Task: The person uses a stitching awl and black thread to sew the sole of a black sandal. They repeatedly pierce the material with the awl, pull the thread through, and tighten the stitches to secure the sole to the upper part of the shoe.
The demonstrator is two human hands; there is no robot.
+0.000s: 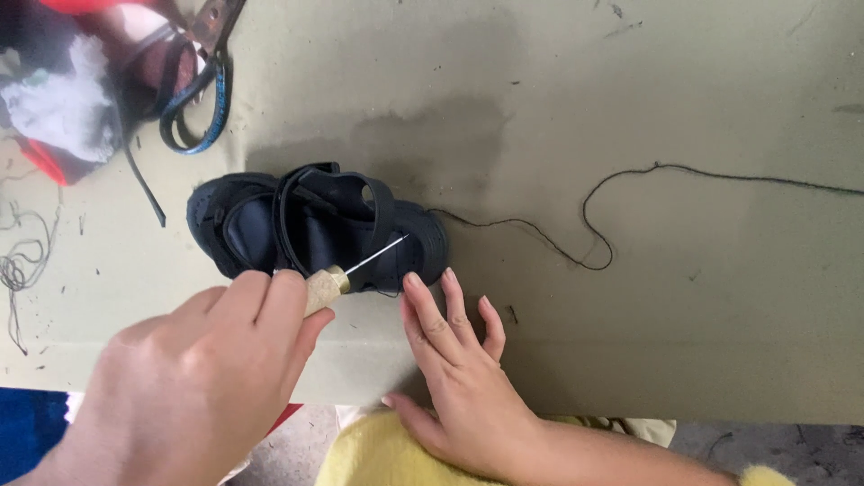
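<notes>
Near the front edge of the tabletop [684,342], a bit left of centre, there's a black sandal [315,229] lying on its side-ish with the straps up, and that's what both hands are working around. The left hand [193,378] has its grip closed tight around a stitching awl [346,274], wooden handle with a brass collar, and the thin metal needle is angled up and to the right, its tip over the sandal's strap near the sole edge. The right hand [463,378] isn't holding anything: fingers spread and flat on the tabletop, fingertips just beside the sandal's near edge, close to where the needle points.

A long black thread [594,211] runs from the sandal's right end and snakes off toward the right edge of the tabletop. Back in the far left corner there's a pile of red and white cloth scraps [54,99] and a big pair of scissors [202,81] with blue-wrapped handles, well apart from the sandal. More loose thread sits at the left edge.

What worries me here: those right fingertips sit awfully near the needle's line, so if the awl slips off the rubbery strap it could jab them. Also the sandal isn't really pinned down, so a hard push might just skid it away. And that loose thread could snag or tangle if it gets dragged.
</notes>
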